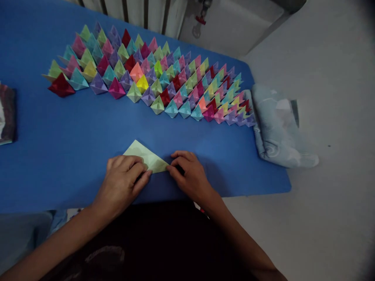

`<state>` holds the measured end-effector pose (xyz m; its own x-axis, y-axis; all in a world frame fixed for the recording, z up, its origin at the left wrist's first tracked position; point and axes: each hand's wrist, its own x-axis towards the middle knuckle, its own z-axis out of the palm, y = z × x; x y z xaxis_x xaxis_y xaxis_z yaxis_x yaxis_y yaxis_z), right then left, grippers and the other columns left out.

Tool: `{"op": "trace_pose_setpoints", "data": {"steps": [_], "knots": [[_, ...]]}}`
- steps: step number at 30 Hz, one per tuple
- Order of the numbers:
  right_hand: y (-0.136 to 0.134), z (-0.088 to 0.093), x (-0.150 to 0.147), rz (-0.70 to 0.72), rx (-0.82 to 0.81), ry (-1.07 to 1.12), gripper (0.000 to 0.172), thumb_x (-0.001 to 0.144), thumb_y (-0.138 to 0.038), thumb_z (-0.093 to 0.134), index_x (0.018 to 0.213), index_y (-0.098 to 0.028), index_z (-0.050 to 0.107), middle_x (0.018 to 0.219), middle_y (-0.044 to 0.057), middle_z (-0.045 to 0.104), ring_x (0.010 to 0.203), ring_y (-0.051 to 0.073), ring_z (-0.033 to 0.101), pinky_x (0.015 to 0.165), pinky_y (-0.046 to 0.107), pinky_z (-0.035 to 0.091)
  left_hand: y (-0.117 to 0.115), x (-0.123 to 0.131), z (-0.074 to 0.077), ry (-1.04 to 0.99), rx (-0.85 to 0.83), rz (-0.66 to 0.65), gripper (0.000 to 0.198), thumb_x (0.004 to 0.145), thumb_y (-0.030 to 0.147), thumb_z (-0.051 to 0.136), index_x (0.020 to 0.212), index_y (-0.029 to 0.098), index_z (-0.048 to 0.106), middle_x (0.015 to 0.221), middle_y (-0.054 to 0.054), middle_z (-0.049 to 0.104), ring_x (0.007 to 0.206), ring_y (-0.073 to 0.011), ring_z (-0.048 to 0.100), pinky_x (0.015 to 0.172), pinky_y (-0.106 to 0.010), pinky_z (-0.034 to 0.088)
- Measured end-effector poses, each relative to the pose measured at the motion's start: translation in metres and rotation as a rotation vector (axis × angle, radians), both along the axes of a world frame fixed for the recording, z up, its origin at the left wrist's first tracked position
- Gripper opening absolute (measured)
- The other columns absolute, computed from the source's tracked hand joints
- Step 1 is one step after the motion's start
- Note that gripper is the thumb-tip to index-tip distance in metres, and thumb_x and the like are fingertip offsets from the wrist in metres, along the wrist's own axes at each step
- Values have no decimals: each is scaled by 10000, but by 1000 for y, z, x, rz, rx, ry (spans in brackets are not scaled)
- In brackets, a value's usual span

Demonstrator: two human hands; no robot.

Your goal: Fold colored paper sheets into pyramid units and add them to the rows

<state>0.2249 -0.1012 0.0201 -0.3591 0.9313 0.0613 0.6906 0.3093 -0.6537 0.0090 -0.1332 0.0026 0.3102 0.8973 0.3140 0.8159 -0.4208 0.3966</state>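
A pale green sheet of paper (146, 155), folded into a triangle, lies on the blue table (88, 144) near its front edge. One corner of the triangle points away from me. My left hand (124, 173) rests over the paper's left part, with its fingers curled and pressing on the lower edge. At the right corner, my right hand (189, 171) pinches the tip between thumb and forefinger. The paper's left corner is hidden under my left hand.
Many folded paper boats (149, 76) in mixed colours stand in close rows across the table's far side. A folded grey-blue cloth (275, 125) sits at the right end. A dark-edged packet (7, 113) lies at the far left. Behind is a white radiator (136, 13).
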Motion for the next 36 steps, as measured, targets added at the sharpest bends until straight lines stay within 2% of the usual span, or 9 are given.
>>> {"op": "trace_pose_setpoints", "data": {"steps": [7, 12, 16, 19, 23, 25, 28, 31, 36], "knots": [[-1, -1, -3, -34, -13, -35, 114, 892, -195, 614, 782, -191, 644, 1113, 91, 671, 1079, 225, 605, 948, 392, 459, 2, 1, 0, 30, -20, 56, 256, 958, 346, 531, 781, 197, 639, 922, -68, 681, 882, -254, 592, 792, -414, 383], [-1, 2, -7, -36, 0, -107, 120, 907, -206, 596, 794, -179, 625, 1097, 103, 664, 1056, 232, 593, 939, 383, 451, 0, 0, -1, 72, -19, 69, 246, 953, 362, 542, 812, 188, 644, 952, -82, 685, 888, -264, 598, 786, -414, 386], [-1, 11, -8, 2, -30, -224, 67, 916, -210, 579, 930, -178, 637, 1030, 93, 663, 985, 234, 584, 883, 371, 454, -1, -3, -3, 88, 18, 49, 212, 963, 342, 534, 944, 185, 675, 991, -93, 676, 881, -260, 591, 757, -403, 390], [-2, 18, -9, 33, -36, -336, 167, 926, -194, 545, 1067, -176, 633, 1046, 105, 665, 973, 247, 579, 857, 378, 445, -3, -6, -4, 106, 61, 1, 198, 975, 260, 503, 1012, 240, 696, 971, -72, 672, 850, -242, 578, 746, -399, 388], [-4, 24, -11, 55, -50, -400, 97, 919, -208, 546, 925, -166, 634, 942, 97, 658, 877, 225, 569, 782, 351, 419, -5, -7, -3, 112, 102, -46, 245, 985, 191, 461, 1028, 260, 692, 964, -67, 679, 871, -228, 583, 768, -405, 410], [-4, 26, -12, 50, -64, -362, 96, 910, -193, 545, 838, -175, 605, 893, 71, 640, 831, 198, 552, 740, 324, 396, -5, -7, -2, 102, 104, -53, 230, 986, 197, 466, 1029, 246, 686, 954, -69, 680, 872, -227, 592, 770, -402, 421], [-4, 27, -12, 11, -161, -237, 86, 882, -152, 535, 809, -190, 558, 800, 16, 616, 735, 154, 530, 667, 288, 358, -6, -6, -1, 98, 116, -46, 217, 981, 200, 478, 1022, 236, 688, 951, -66, 684, 868, -224, 602, 775, -396, 432], [-3, 27, -13, -36, -322, 7, 56, 857, -161, 535, 831, -210, 540, 720, -41, 595, 640, 115, 516, 602, 256, 340, -7, -4, 1, 94, 138, -47, 222, 977, 179, 474, 1016, 213, 689, 969, -73, 695, 894, -232, 611, 814, -414, 444], [-6, 30, -16, -135, -488, 412, 50, 809, -178, 575, 835, -217, 559, 703, -67, 583, 655, 98, 537, 622, 232, 397, -10, 2, 5, 52, 201, -128, 147, 944, 222, 556, 1003, 149, 670, 981, -100, 707, 913, -249, 631, 860, -436, 456]]}}
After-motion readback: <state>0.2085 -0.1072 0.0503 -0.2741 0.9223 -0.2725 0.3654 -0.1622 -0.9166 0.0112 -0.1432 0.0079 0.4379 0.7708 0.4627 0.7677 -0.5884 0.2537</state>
